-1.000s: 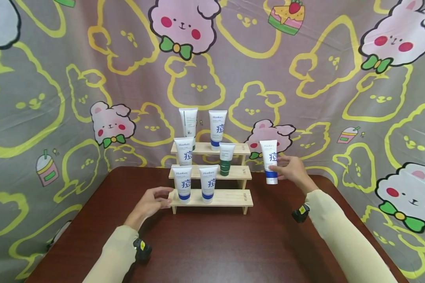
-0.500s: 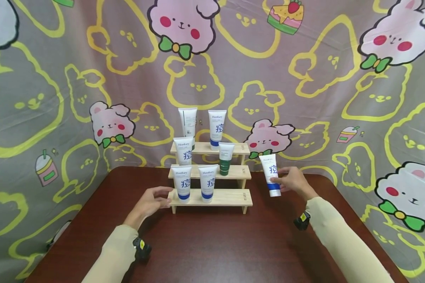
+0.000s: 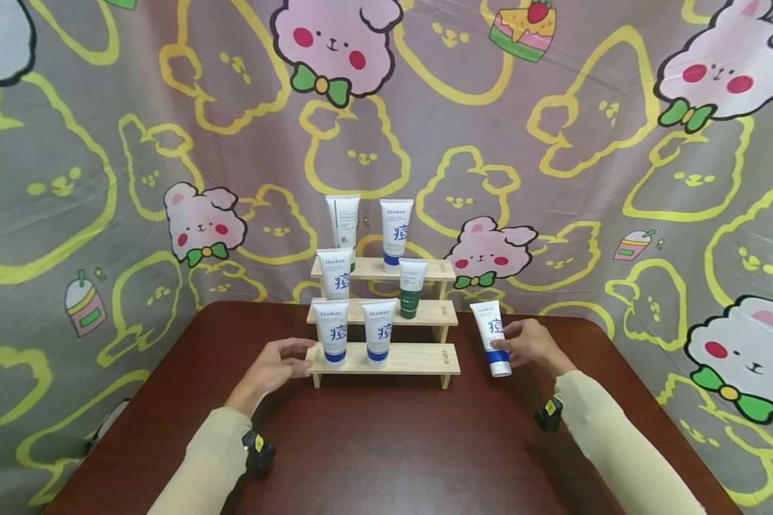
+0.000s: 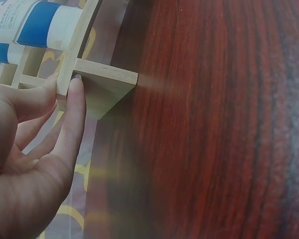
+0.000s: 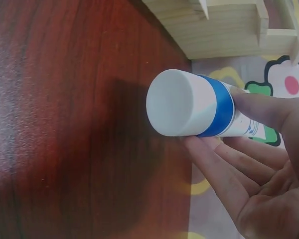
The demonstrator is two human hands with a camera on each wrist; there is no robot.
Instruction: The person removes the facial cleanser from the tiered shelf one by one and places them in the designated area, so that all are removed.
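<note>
My right hand (image 3: 532, 346) holds a white and blue cosmetic tube (image 3: 492, 339) between thumb and fingers, right of the stand. The tube leans slightly, cap down, and in the right wrist view its white cap (image 5: 170, 103) faces the camera above the table. My left hand (image 3: 277, 370) pinches the left end of the lowest step of a three-tier wooden stand (image 3: 419, 360); the left wrist view shows thumb and a finger (image 4: 75, 109) on either side of the board. Two white-blue tubes, a left one (image 3: 333, 333) and a right one (image 3: 379, 332), stand on that lowest step.
On the middle step stand a white-blue tube (image 3: 336, 274) and a green and white tube (image 3: 410, 288). The top step bears a white tube (image 3: 344, 220) and a white-blue tube (image 3: 396, 232). A patterned cloth (image 3: 386, 150) surrounds the dark red table (image 3: 386, 443).
My right hand has lowered the tube towards the table, and the tube has tilted slightly. The left hand stays at the stand's end.
</note>
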